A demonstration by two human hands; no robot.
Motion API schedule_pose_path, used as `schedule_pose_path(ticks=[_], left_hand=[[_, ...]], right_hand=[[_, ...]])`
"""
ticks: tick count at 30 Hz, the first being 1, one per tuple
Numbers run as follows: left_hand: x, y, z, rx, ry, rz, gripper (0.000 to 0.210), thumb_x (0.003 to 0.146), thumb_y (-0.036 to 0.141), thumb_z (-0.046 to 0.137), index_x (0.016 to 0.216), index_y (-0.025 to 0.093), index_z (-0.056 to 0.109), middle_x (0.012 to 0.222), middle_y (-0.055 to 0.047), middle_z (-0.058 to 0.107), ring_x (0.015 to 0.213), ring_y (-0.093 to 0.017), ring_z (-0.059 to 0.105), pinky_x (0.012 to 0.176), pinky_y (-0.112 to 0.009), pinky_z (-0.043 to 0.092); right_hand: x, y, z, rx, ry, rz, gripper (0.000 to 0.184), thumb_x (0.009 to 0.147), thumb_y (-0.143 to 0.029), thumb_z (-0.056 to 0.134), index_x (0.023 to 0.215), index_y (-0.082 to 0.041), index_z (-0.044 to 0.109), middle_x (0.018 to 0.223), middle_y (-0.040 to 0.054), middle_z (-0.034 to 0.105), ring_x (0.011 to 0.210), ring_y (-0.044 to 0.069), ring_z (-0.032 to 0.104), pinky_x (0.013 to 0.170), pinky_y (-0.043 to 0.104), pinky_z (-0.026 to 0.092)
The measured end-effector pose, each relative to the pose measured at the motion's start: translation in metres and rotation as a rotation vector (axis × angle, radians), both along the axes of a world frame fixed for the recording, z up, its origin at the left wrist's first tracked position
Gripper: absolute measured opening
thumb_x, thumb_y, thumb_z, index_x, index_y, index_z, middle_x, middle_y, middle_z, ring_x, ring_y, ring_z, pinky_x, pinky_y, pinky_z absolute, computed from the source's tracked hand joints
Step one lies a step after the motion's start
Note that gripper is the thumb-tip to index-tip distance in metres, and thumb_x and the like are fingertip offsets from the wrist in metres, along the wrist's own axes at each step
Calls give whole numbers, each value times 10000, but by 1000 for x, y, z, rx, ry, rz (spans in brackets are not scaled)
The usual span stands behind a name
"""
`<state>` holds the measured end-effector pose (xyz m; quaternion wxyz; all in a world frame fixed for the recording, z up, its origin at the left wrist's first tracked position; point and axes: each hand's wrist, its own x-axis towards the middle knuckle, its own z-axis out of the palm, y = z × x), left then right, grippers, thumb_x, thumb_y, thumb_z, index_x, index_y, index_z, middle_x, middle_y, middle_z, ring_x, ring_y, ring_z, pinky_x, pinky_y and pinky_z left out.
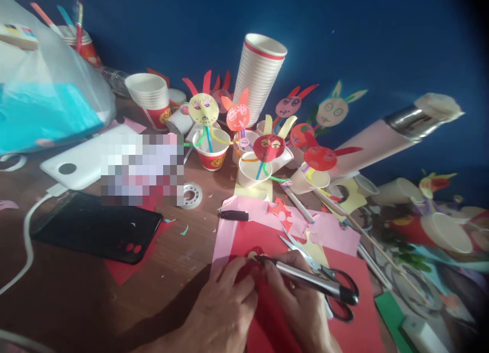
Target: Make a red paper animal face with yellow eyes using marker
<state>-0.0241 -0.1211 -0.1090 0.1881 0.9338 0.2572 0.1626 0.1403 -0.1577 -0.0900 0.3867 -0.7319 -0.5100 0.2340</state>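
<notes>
My right hand [296, 297] grips a silver and black pen [309, 277], its black tip down at a small pale yellow paper piece [252, 255]. Thumb and fingers of my left hand [225, 297] are closed at that same piece, pinning it over a sheet of red paper [344, 261]. Part of the piece is hidden by my fingers. Partly behind the pen lie scissors [300, 247] with black handles, their blades apart. Beyond my hands, a black pen cap [234, 215] rests near cut pink paper [328, 228].
Paper cups [212, 160] with paper rabbit-faced figures stand at the back, near a tall cup stack [260, 73]. A black phone case [103, 225], a charging white phone [76, 159] and a tape roll [191, 195] lie left. A white tube [367, 141] leans right.
</notes>
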Motion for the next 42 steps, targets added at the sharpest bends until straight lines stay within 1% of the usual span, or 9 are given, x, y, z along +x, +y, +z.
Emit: schedule_pose_path(ticks=[3,7,12,17,22,29,35,39,42], left_hand=[[1,-2,-7,21,-28,13,206,904,332,553,941,178,683,1060,-44,677,1163,-274,460,919,-385,418],[2,-3,-11,51,-73,29,200,916,293,522,900,176,683,1010,-44,681,1144,-267,468,894,-374,422],[2,0,-3,61,-90,43,165,904,294,554,897,181,675,984,-20,683,1093,-263,489,875,-378,425],[2,4,6,76,-68,56,177,928,287,537,942,184,681,1016,-3,686,1085,-254,489,850,-365,419],[2,3,6,78,-47,69,187,937,279,520,931,192,686,995,25,692,1073,-245,491,823,-369,413],[2,3,7,98,-66,71,200,943,268,503,924,185,684,999,10,685,1078,-245,477,821,-359,414],[3,3,7,86,-67,72,182,928,265,522,906,179,680,1013,12,675,1086,-241,472,844,-355,408],[2,2,6,87,-74,68,164,914,270,545,884,177,677,978,2,669,1076,-239,472,846,-350,402],[2,2,5,90,-68,66,181,920,287,539,862,185,677,949,-8,667,1072,-242,471,834,-348,405]], right_hand=[[-1,1,-9,22,-35,9,190,871,-361,603,738,-226,587,585,-21,640,515,150,590,521,254,466],[-6,1,-13,-7,-57,-71,211,875,-378,580,724,-231,590,561,-20,622,492,157,552,515,277,439],[-10,1,-7,-18,-144,-57,215,863,-381,566,710,-233,591,569,-8,658,524,178,578,592,322,419],[-11,3,-6,14,-147,-25,184,882,-352,570,743,-232,594,572,-39,680,446,139,568,607,315,404],[-9,3,-5,-18,-161,28,179,891,-381,564,775,-249,602,580,-49,682,484,158,585,612,320,392],[-6,0,-7,-28,-199,13,182,897,-392,556,785,-255,599,613,-31,695,560,181,607,621,323,399],[-4,2,-5,-38,-188,62,172,911,-373,540,807,-250,601,608,-41,690,512,159,603,592,307,406],[-4,2,-4,-50,-222,50,187,904,-388,545,804,-243,609,595,-29,681,517,163,600,585,305,418],[-4,2,-4,-51,-206,58,189,905,-381,542,795,-240,603,585,-26,674,511,160,602,557,297,419]])
